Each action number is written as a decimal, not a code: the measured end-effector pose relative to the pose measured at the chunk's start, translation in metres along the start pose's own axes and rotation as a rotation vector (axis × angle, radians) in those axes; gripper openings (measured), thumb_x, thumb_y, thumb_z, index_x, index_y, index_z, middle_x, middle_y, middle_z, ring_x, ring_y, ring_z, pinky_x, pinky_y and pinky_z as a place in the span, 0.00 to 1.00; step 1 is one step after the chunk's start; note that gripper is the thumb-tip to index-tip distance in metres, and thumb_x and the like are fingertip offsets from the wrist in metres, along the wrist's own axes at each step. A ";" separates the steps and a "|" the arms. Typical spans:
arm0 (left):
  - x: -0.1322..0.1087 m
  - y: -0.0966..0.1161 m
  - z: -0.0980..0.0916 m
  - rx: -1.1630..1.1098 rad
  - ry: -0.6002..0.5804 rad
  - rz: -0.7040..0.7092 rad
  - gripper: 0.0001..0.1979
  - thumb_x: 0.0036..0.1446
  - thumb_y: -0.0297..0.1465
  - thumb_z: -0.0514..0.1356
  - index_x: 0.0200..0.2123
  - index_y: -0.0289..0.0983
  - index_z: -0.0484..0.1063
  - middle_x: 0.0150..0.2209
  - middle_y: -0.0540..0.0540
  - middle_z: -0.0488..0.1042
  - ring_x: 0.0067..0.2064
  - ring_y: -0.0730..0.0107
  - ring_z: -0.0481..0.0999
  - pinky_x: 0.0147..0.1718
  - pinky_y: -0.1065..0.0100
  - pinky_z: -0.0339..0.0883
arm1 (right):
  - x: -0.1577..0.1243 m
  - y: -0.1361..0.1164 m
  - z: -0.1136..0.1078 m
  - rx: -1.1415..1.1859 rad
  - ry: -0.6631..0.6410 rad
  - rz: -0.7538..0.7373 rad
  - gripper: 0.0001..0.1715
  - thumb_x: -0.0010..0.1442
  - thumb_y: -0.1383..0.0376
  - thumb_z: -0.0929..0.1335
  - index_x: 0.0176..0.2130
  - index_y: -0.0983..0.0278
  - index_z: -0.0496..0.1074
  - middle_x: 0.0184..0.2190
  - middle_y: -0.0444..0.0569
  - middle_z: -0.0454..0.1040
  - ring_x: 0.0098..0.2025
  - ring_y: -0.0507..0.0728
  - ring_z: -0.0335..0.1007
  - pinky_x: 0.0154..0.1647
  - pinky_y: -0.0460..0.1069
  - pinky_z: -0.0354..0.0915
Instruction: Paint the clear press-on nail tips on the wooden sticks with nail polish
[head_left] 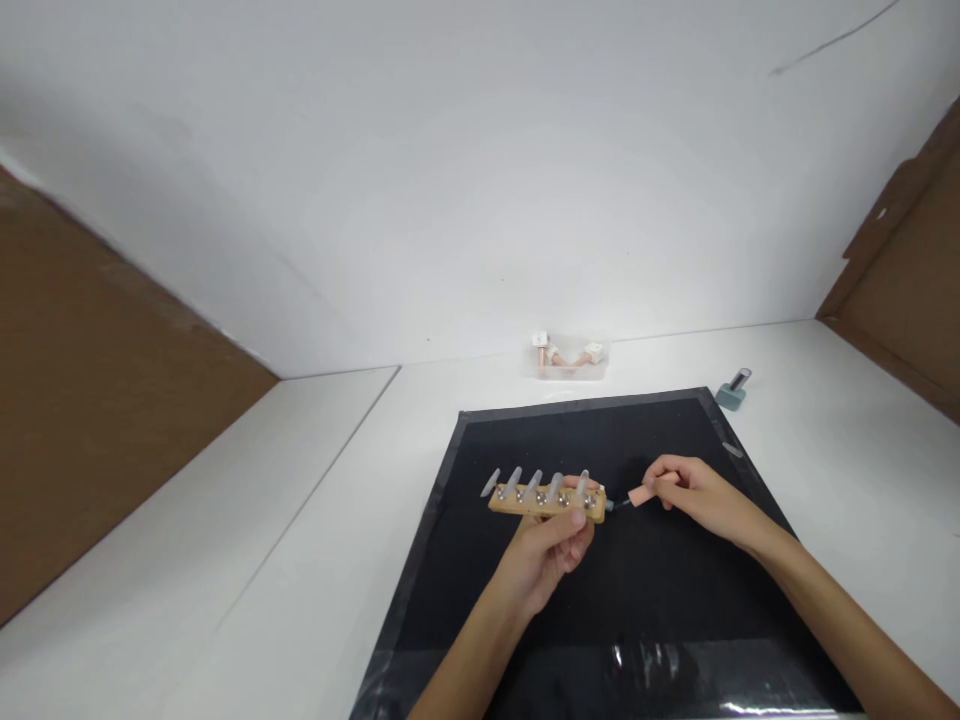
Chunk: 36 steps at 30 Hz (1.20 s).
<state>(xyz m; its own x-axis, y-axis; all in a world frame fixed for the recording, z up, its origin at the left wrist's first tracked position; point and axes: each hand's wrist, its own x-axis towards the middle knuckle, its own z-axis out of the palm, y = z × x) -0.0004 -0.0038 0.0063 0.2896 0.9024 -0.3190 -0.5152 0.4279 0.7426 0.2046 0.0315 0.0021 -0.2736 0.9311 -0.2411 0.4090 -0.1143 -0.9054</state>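
My left hand is closed around a wooden strip, thumb along its near side and fingers behind. Several translucent false nail tips stand up from the strip in a row, on small shiny round mounts. My right hand pinches the pink handle of a small brush. The brush's thin dark end points left, close to the strip's right end, where a small grey-green bit shows; whether they touch I cannot tell.
Under both hands lies a black mat with taped edges, on a white table. A loose clear nail tip lies at its right edge. Beyond stand a grey-green piece with a clear tube and a clear plastic box of pink-and-white pieces.
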 end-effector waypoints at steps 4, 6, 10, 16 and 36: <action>0.000 -0.001 0.001 0.003 0.004 -0.010 0.24 0.32 0.37 0.72 0.33 0.34 0.70 0.15 0.56 0.61 0.16 0.83 0.56 0.14 0.77 0.43 | 0.001 0.003 -0.001 -0.022 -0.033 -0.022 0.05 0.51 0.69 0.63 0.28 0.64 0.69 0.22 0.45 0.74 0.26 0.53 0.67 0.29 0.47 0.60; 0.000 0.000 0.002 0.005 0.002 -0.008 0.24 0.32 0.37 0.72 0.33 0.34 0.70 0.15 0.56 0.61 0.16 0.83 0.57 0.14 0.77 0.43 | 0.002 0.005 -0.001 -0.037 -0.039 -0.027 0.06 0.50 0.70 0.63 0.29 0.64 0.69 0.22 0.44 0.74 0.27 0.54 0.69 0.30 0.48 0.61; -0.001 0.001 0.004 0.007 -0.002 -0.005 0.24 0.32 0.37 0.73 0.33 0.33 0.70 0.15 0.56 0.61 0.16 0.83 0.57 0.14 0.77 0.43 | 0.003 0.010 0.000 -0.071 -0.052 -0.036 0.05 0.51 0.69 0.63 0.30 0.64 0.70 0.22 0.44 0.74 0.27 0.54 0.69 0.30 0.47 0.61; -0.001 0.001 0.005 0.006 -0.008 0.005 0.23 0.33 0.36 0.72 0.33 0.33 0.70 0.16 0.56 0.60 0.17 0.82 0.57 0.14 0.76 0.42 | -0.001 0.008 0.009 -0.159 -0.036 -0.076 0.05 0.49 0.69 0.65 0.23 0.63 0.64 0.18 0.39 0.65 0.23 0.50 0.60 0.24 0.45 0.54; 0.000 -0.002 0.002 0.038 0.000 -0.009 0.23 0.34 0.36 0.71 0.34 0.32 0.70 0.16 0.56 0.59 0.17 0.82 0.57 0.15 0.75 0.41 | -0.007 0.004 0.009 -0.399 -0.086 -0.157 0.14 0.62 0.67 0.59 0.34 0.65 0.73 0.31 0.52 0.77 0.33 0.59 0.72 0.35 0.50 0.63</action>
<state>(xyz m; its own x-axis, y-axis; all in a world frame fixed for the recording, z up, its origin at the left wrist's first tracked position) 0.0023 -0.0049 0.0067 0.2940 0.8986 -0.3258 -0.4817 0.4337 0.7615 0.2002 0.0217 -0.0026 -0.4240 0.8922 -0.1553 0.6561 0.1844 -0.7318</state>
